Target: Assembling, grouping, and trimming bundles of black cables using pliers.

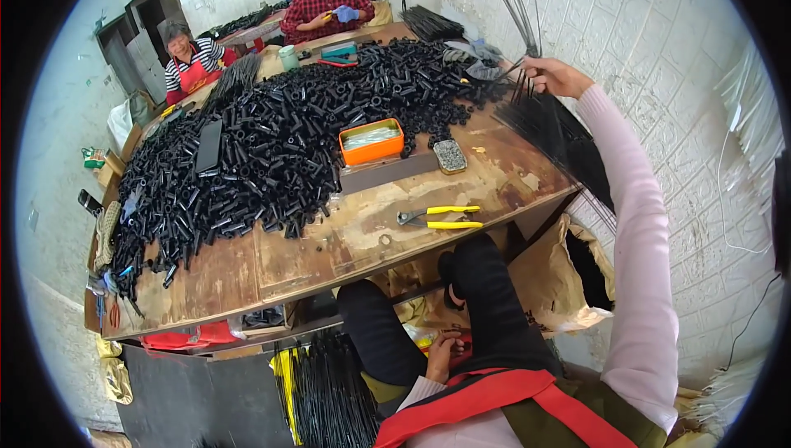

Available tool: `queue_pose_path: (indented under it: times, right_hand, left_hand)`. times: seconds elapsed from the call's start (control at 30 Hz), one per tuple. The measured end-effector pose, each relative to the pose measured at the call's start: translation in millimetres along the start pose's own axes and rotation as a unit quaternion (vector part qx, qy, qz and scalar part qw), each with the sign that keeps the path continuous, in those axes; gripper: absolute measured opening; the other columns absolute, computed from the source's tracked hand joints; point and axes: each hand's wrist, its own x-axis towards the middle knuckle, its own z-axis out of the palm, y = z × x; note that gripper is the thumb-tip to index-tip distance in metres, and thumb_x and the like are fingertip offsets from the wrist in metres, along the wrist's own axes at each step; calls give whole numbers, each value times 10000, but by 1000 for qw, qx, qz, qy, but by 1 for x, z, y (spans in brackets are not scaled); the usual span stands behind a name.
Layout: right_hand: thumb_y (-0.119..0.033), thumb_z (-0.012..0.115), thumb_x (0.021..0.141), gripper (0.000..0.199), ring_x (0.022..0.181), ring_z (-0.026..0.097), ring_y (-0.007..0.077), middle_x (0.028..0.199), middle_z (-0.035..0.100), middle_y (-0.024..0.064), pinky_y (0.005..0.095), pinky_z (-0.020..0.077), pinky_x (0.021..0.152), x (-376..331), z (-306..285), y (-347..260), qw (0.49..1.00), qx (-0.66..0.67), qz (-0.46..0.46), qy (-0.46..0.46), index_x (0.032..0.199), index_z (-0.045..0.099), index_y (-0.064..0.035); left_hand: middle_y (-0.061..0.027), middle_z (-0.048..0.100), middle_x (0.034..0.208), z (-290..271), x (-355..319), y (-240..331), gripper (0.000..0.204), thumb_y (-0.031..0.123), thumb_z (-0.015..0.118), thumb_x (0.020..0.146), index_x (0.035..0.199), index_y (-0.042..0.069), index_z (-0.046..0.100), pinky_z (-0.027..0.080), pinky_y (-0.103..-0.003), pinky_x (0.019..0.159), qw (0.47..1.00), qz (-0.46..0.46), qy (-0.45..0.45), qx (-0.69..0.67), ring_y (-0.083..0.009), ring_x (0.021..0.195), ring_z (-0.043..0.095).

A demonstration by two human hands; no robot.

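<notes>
My right hand (556,79) is raised at the table's right side, its fingers closed around several thin black rods (521,24) that fan upward. Below it, a bundle of similar dark rods (568,143) lies over the table's right edge. My left hand (446,356) rests low in my lap between my thighs, fingers curled; what they hold, if anything, is hidden. Yellow-handled pincers (453,224) lie near the table's front edge. Behind them stand an orange box (371,155) with pale thin pieces and a small clear tub (450,156) of tiny metallic bits.
A large heap of short black tubes (272,147) covers much of the wooden table (395,244), with a dark phone (209,148) on it. Two people (328,7) sit across the table. More black rods (329,390) stand below on my left; an open sack (568,283) stands at lower right.
</notes>
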Motion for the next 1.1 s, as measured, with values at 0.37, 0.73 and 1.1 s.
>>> queue_pose_path:
  times: [0.37,0.73,1.1]
  right_hand:
    - [-322,644,943,284,500,389,69,664,433,-52,232,342,457,21,113,-47,979,125,-68,-148,947,516,-67]
    - [-348,493,1020,288,575,458,104,743,498,-13,258,397,530,-123,315,-8,919,296,-52,-255,1013,549,-65]
    - [-323,510,1007,370,855,668,175,986,674,79,299,556,726,-141,228,-46,934,-48,-147,-321,1162,606,-2]
  left_hand:
    - [-28,641,807,40,-74,148,178,41,483,946,1010,14,647,489,-237,643,929,289,-52,227,-102,697,596]
    - [-22,612,872,169,-161,331,369,353,494,1022,1268,78,495,511,-274,633,955,260,-116,79,-128,697,602]
    - [74,354,653,128,-214,289,301,321,430,1052,1182,73,541,189,-179,428,926,367,-29,81,-8,483,253]
